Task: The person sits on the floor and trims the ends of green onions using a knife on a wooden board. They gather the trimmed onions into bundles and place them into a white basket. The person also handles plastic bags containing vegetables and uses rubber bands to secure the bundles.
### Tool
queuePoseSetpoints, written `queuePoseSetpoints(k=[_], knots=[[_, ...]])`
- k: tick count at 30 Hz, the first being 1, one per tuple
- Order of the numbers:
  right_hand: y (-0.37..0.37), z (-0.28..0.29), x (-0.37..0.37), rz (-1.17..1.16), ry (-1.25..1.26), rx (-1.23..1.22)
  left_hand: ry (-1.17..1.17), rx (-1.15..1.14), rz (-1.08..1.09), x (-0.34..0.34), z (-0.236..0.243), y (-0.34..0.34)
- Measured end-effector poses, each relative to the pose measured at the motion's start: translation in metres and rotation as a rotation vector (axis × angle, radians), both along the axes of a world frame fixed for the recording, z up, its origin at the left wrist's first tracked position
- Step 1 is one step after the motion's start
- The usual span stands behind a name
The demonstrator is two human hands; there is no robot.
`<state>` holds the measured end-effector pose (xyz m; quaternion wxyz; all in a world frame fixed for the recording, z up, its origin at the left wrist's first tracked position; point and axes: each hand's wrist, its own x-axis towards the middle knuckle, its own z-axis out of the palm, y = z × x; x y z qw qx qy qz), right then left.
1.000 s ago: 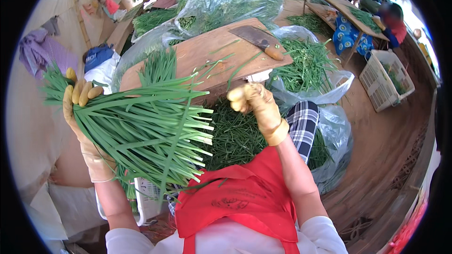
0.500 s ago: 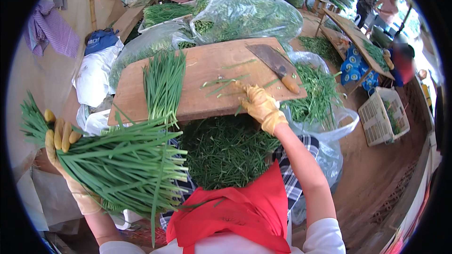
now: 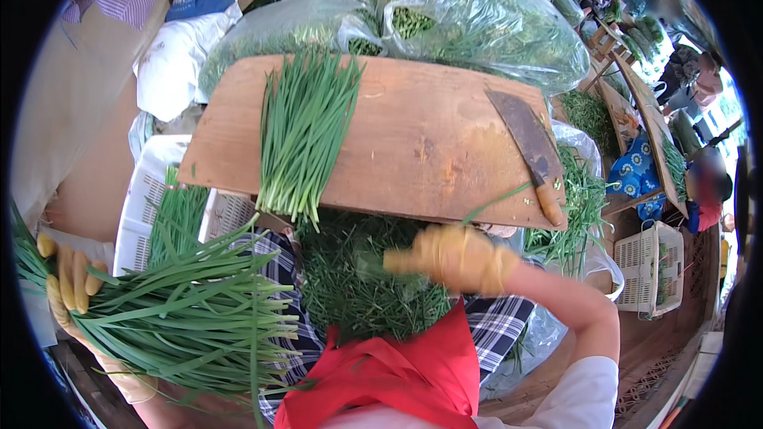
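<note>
Lower left of frame: left hand (image 3: pixel 67 286), yellow glove, fingers closed round a big uncut chive bundle (image 3: pixel 191 322). Lower centre: right hand (image 3: pixel 457 257), blurred, loosely curled, prob. empty, over the chopped-greens heap (image 3: pixel 358 286) — so part cut, much left. Mid frame: cutting board (image 3: pixel 421 151) w/ a 2nd uncut bunch (image 3: pixel 306 123) on its left, right half bare. Cleaver (image 3: pixel 528 147) lies at right edge, handle overhanging. Upper frame: bags (image 3: pixel 485 20) crowd the far edge.

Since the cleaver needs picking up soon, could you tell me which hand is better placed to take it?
The right hand, probably: it is free and hovers just below the board's near edge, close to the cleaver's handle. The left hand grips a bundle of chives far on the other side.
</note>
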<state>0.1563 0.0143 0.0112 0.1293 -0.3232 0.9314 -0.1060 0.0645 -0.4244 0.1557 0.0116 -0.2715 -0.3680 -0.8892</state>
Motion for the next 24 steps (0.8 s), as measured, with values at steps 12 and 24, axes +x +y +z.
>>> queuePoseSetpoints(k=[12, 24], knots=[[0.107, -0.032, 0.021, -0.457, 0.466, 0.146, -0.035, 0.008, -0.292, -0.006, 0.017, 0.076], [0.118, 0.054, 0.063, -0.708, 0.698, -1.742, -0.091, -0.104, -0.355, 0.003, 0.019, 0.14]])
